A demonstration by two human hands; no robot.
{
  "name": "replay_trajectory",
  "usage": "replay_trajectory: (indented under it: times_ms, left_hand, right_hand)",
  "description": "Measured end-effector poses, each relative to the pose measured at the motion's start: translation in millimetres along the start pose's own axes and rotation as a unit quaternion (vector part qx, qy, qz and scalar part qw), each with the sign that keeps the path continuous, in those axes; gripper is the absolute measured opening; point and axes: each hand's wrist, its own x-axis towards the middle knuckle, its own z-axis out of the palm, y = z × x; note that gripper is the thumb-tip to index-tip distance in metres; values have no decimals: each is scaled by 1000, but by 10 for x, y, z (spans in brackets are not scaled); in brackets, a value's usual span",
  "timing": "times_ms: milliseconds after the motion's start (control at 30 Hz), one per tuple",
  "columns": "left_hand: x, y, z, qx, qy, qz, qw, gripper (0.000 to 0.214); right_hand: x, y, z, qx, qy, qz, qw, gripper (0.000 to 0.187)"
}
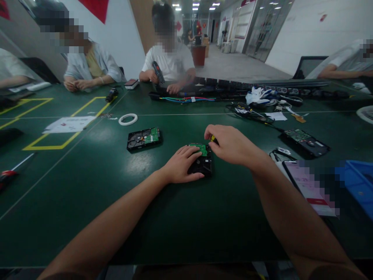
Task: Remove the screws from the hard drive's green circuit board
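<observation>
A hard drive (204, 165) lies on the green table in front of me, its green circuit board facing up. My left hand (183, 165) lies flat across its left part, fingers spread over the board and thumb stretched along the near side. At the drive's far right corner, my right hand (229, 143) is closed in a pinch on a small yellow-and-black tool (214, 139). Most of that tool is hidden by the fingers, so its tip and exact kind cannot be made out.
A second hard drive (144, 139) lies to the left, a third (304, 142) to the right. Around them are a white ring (128, 119), papers (70, 124), a screwdriver (14, 173), cables (189, 99), a phone (310, 186) and a blue bin (359, 184). Several people sit around the table.
</observation>
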Motion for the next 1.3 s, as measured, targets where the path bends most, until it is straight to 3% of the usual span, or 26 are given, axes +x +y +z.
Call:
replay_trajectory:
  times_ms: [200, 467, 700, 933, 1033, 1167, 1300]
  left_hand:
    - [0, 5, -1, 5, 4, 3, 1000, 84]
    - [3, -4, -7, 5, -3, 3, 1000, 84]
    - [9, 10, -16, -7, -5, -6, 1000, 85]
    - [3, 1, -14, 2, -10, -8, 1000, 86]
    - [1, 0, -9, 2, -8, -5, 1000, 85]
    - [4, 3, -16, -1, -6, -3, 1000, 85]
    - [7, 9, -27, -12, -4, -4, 1000, 84]
  right_hand:
    - [-9, -45, -34, -11, -6, 21, 1000, 28]
    - [16, -134, 3, -102, 13, 122, 987, 34]
    - [-5, -95, 8, -35, 14, 28, 999, 26]
    - [10, -104, -26, -103, 0, 120, 987, 28]
    - [-3, -75, -42, -72, -9, 74, 995, 19]
    - [-26, -50, -44, -21, -20, 0, 1000, 22]
    - [-37, -55, -50, -11, -29, -6, 999, 28]
